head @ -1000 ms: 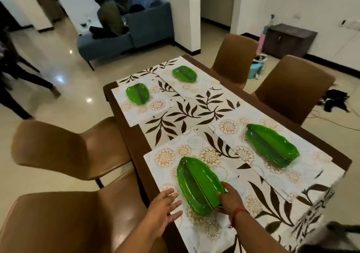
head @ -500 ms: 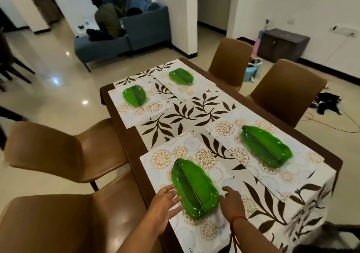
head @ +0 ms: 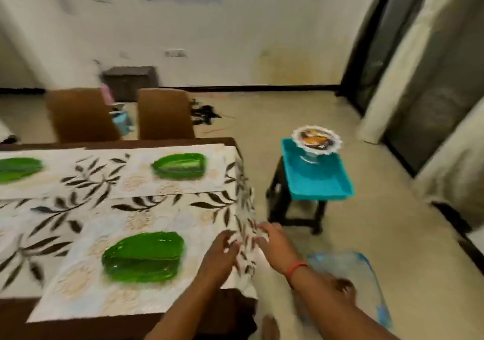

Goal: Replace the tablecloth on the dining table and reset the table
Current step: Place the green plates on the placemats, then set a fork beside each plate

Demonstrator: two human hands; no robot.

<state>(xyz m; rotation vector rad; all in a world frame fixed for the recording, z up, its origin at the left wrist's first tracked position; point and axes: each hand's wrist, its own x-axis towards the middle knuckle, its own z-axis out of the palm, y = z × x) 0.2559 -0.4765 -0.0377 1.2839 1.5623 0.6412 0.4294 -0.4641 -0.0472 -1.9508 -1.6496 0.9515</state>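
- Your left hand (head: 220,254) is hovering over the end edge of the dining table (head: 117,142), palm down; its fingers are lying spread and fairly straight, holding nothing that you can make out; blur is hiding whether the tips are touching the cloth.
- Your right hand (head: 272,237) is reaching just past that same end of the table, with a red thread on its wrist; its fingers are extended and loosely fanned towards the hanging cloth; you cannot tell whether they are touching or pinching it.
- The leaf-print tablecloth (head: 78,208) is lying along the table and draping over its end, right between your two hands.
- The near green leaf plate (head: 142,257) is sitting on a floral placemat (head: 86,287) at the table's near side, just beside your left hand; a second green plate (head: 179,165) is sitting at the far side, and a third (head: 18,168) is showing further along the table.
- Two brown chairs (head: 165,114) are standing against the table's far side.
- Beyond the table's end, a dark stool (head: 281,195) is carrying a turquoise tray (head: 317,182) with a frilled white stand (head: 317,138) on it; a strip of bare floor is lying between the stool and the table's end.
- A blue-edged clear bag (head: 348,266) is lying on the floor near the table's end, beneath your right forearm.
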